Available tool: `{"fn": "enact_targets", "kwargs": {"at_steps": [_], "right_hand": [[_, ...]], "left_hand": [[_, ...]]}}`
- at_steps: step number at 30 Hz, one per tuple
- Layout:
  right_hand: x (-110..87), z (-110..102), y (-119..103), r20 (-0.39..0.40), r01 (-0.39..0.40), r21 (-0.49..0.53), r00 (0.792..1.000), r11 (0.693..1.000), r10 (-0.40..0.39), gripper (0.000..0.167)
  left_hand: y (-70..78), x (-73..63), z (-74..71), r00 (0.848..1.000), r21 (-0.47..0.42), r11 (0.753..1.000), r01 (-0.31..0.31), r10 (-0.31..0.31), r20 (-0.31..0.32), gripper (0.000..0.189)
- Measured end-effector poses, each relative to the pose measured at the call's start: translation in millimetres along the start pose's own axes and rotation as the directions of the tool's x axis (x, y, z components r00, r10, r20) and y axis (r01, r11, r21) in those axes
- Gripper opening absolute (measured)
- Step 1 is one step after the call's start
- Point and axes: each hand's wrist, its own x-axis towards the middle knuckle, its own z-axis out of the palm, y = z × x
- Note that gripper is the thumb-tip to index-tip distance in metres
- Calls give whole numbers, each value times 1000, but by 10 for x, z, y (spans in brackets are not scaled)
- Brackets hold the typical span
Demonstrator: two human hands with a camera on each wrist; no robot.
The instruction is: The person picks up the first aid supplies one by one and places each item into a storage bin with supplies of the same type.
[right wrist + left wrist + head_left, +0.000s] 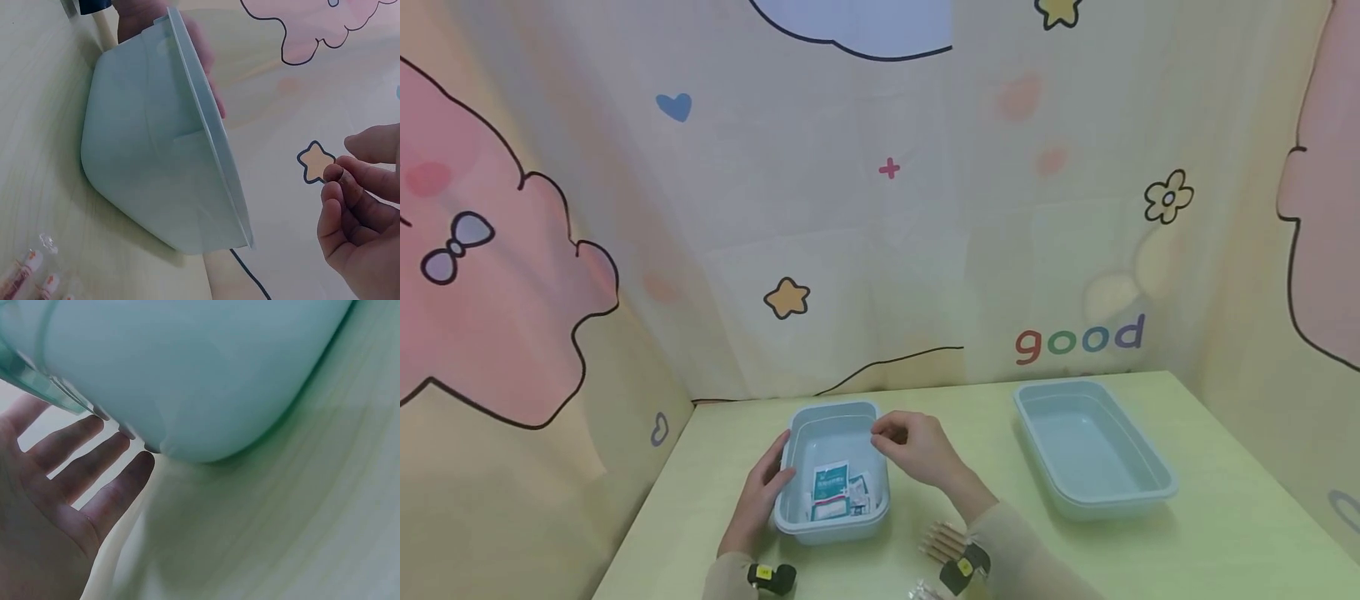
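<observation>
My left hand (760, 498) holds the left side of a light blue plastic tub (786, 442), thumb over its rim. In the left wrist view its fingers (119, 494) lie against the outer wall. Inside the tub are a teal and white packet (831, 485) and smaller packets (861, 492) to its right. Above the tub's right rim is my right hand (917, 450), fingers loosely curled with nothing visible between them. In the right wrist view the thumb and fingers (337, 219) appear beside the tub's rim, apart from it.
A second light blue tub (1090, 442) stands on the right of the table (970, 408). Under my right forearm lie several thin packaged sticks (942, 543), with clear wrapping (922, 590) near the front edge. A printed cloth (850, 192) stands behind the table.
</observation>
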Motion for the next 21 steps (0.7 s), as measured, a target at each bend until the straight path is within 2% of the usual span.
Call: {"fn": "enact_targets", "kwargs": {"at_steps": [10,13,17,19,21], "right_hand": [[-42,-143,1,-36,42,-12,998,999,-43,13],[-47,-202,4,-62,59,-13,996,998,-59,13],[-78,-299,40,-115,83,-17,990,996,-84,10],[-109,-357,64,-151,103,-15,983,995,-104,10],[-139,-417,99,-189,129,-12,974,992,-129,10]], "left_hand": [[26,-7,-12,999,-17,999,35,-36,-14,56],[52,-12,-35,999,-28,999,37,-38,-36,56],[88,-19,-76,998,-34,999,-2,0,-63,55],[118,-24,-93,994,-18,998,-58,56,-94,54],[172,-40,-102,983,1,993,-120,119,-140,52]]}}
